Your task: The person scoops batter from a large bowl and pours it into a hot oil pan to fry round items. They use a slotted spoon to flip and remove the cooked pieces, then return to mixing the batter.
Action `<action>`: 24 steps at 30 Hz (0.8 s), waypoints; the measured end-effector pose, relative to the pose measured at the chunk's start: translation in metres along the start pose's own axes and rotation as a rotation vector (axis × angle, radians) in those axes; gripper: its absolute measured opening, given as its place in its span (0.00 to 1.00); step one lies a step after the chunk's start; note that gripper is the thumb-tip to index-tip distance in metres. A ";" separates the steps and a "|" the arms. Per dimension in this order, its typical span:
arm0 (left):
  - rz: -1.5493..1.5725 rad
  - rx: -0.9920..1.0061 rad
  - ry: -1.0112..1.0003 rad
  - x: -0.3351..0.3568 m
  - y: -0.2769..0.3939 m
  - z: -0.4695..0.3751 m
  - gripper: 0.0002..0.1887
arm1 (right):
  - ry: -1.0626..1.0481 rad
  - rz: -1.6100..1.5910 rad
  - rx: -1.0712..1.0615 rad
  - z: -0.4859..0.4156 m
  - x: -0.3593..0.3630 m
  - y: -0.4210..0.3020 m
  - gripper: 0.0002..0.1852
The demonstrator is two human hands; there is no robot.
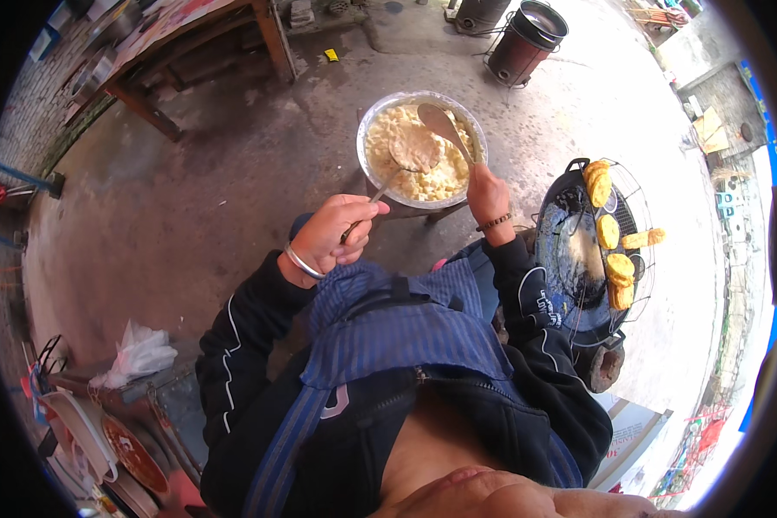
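My left hand [338, 234], with a silver bangle at its wrist, grips the thin handle of a round metal ladle [398, 173]. Pale, chunky batter [416, 147] fills the ladle's bowl. In my right hand [489, 194] is a wooden spoon [441, 124], its broad end over the far side of a large metal basin [364, 152]. Cubed pale food in batter [388, 126] fills this basin, which rests on a low stand. Both utensils are above the mixture; whether the ladle touches it, I cannot tell.
On my right stands a wide black pan of oil [560, 259]. A wire rack [644, 272] along its far side holds several golden fried cakes [608, 231]. A portable stove [521, 55] is beyond the basin. A wooden table [188, 48] stands at the far left, a plastic bag [139, 356] at the near left.
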State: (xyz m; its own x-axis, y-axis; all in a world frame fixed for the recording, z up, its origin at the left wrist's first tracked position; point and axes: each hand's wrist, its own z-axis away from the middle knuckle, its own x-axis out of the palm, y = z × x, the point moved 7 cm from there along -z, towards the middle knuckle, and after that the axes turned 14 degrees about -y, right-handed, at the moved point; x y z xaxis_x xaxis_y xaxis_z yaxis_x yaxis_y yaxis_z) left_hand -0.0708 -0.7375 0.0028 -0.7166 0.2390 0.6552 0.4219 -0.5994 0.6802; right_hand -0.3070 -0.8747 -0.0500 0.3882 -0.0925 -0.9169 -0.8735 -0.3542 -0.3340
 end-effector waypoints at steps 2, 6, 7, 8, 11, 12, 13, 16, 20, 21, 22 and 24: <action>0.009 -0.008 0.004 0.001 0.000 0.001 0.12 | 0.030 0.022 0.043 -0.003 0.001 0.004 0.09; 0.018 -0.017 0.026 0.003 -0.001 0.003 0.12 | -0.023 0.048 0.041 -0.004 0.010 0.010 0.08; 0.018 -0.012 0.023 0.003 -0.001 0.003 0.12 | -0.041 0.074 0.038 -0.001 0.011 0.011 0.08; 0.023 -0.009 0.014 0.004 -0.001 0.003 0.12 | -0.109 0.096 0.038 0.000 0.015 0.011 0.08; 0.010 0.019 0.004 0.003 0.004 0.002 0.12 | -0.076 0.058 0.099 0.011 0.008 0.014 0.09; -0.011 0.031 0.008 0.003 0.005 0.002 0.12 | -0.025 0.045 0.066 0.014 0.002 0.011 0.08; -0.027 0.039 0.015 0.003 0.007 0.002 0.12 | -0.003 0.037 0.069 0.015 -0.002 0.009 0.08; -0.060 0.017 0.028 0.003 0.007 -0.001 0.13 | 0.025 0.036 0.014 0.013 -0.008 0.000 0.07; -0.009 0.010 0.025 0.003 0.005 0.000 0.13 | 0.010 0.069 -0.094 0.003 -0.009 -0.010 0.06; 0.008 0.014 0.019 0.004 0.005 0.001 0.13 | -0.070 0.070 -0.101 0.000 -0.004 -0.009 0.06; 0.028 0.014 0.029 0.003 0.004 0.004 0.13 | -0.034 0.088 -0.077 0.000 -0.008 -0.005 0.06; 0.034 0.020 0.026 0.003 0.003 0.007 0.13 | -0.021 0.126 -0.009 0.000 -0.009 0.002 0.05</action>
State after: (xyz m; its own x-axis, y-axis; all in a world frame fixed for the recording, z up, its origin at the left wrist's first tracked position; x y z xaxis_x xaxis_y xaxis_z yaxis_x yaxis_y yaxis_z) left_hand -0.0678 -0.7331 0.0085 -0.7158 0.1981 0.6696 0.4572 -0.5917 0.6639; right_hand -0.3126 -0.8744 -0.0424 0.2689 -0.1170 -0.9560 -0.9122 -0.3495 -0.2138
